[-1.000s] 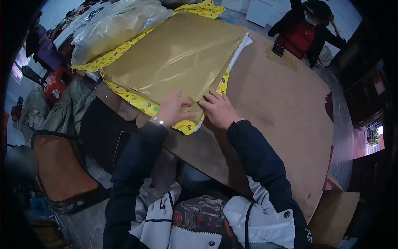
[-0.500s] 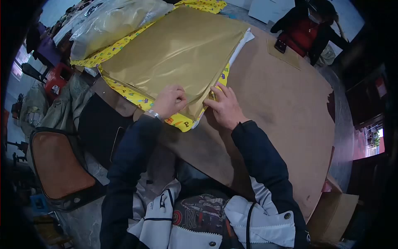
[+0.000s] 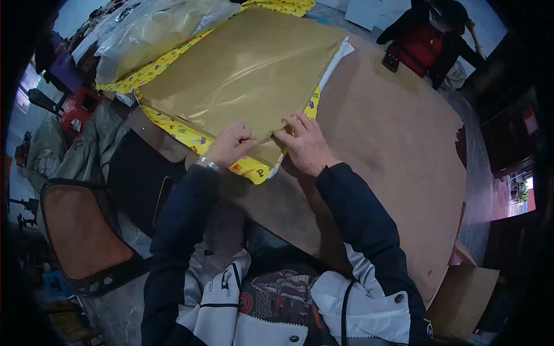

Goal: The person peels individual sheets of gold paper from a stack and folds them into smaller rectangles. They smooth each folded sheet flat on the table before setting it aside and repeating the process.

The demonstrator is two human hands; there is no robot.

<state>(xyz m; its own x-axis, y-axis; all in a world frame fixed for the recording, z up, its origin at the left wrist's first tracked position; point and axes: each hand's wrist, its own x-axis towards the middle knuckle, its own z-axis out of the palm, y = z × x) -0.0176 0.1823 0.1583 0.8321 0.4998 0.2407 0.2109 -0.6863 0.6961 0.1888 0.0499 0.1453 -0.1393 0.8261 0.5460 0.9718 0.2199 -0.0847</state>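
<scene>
A stack of shiny gold sheets (image 3: pixel 231 75) lies on yellow printed wrapping (image 3: pixel 179 128) on the brown table. At the near corner of the stack, my left hand (image 3: pixel 232 144) pinches the top gold sheet, its thumb and fingers drawn together. My right hand (image 3: pixel 307 143) is just to the right, its curled fingers holding the sheet's right edge. Between the hands the sheet is lifted and bent a little. The fingertips are partly hidden against the gold surface. A bracelet circles my left wrist.
Clear plastic bags (image 3: pixel 156 40) sit behind the stack at left. Across the brown table (image 3: pixel 392 155) sits a person (image 3: pixel 430 43), near a phone (image 3: pixel 390 62) on a flat board (image 3: pixel 404 81). A brown chair (image 3: pixel 86 230) stands left; a cardboard box (image 3: pixel 467 294) stands at lower right.
My right hand has shifted slightly up and left, closer to my left hand. My left thumb now reaches further right along the gold sheet, and the corner is bent differently.
</scene>
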